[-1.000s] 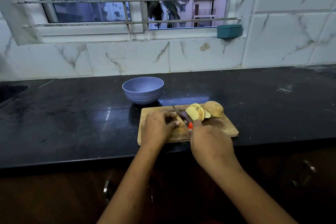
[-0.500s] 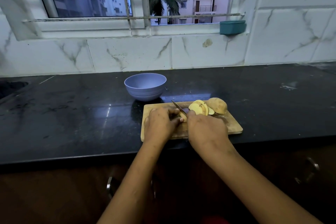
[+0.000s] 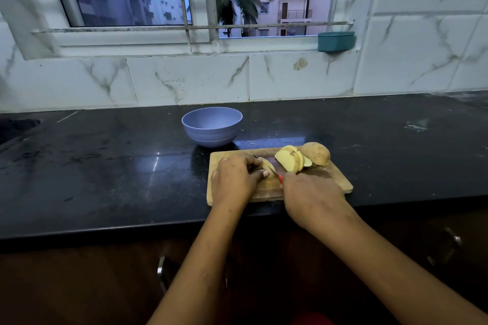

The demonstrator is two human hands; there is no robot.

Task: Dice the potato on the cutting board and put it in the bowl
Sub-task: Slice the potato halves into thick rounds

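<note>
Moved: right hand (image 3: 311,195) has backed off slightly; the knife's red handle tip shows again.
Bowl: lilac round plastic bowl (image 3: 211,137) on black stone counter (image 3: 105,166), just behind wooden cutting board (image 3: 330,179).
Left hand (image 3: 233,179): fingers curled, pinning pale potato piece (image 3: 268,165) mid-board.
Knife (image 3: 276,173): blade against that piece, between the hands.
Right hand: wrapped round handle.
Rest: fanned yellow slices (image 3: 290,158) touching skin-on potato end (image 3: 317,153), far right of board.

Both bare arms are reaching forward from below, and the hands are sitting close together. The left hand (image 3: 235,179) is lying palm down, its fingers curling over a potato piece (image 3: 267,166), its thumb pointing right. The right hand (image 3: 311,194) is wrapping round the knife (image 3: 280,179) handle, its back facing up, just beside the left.
</note>
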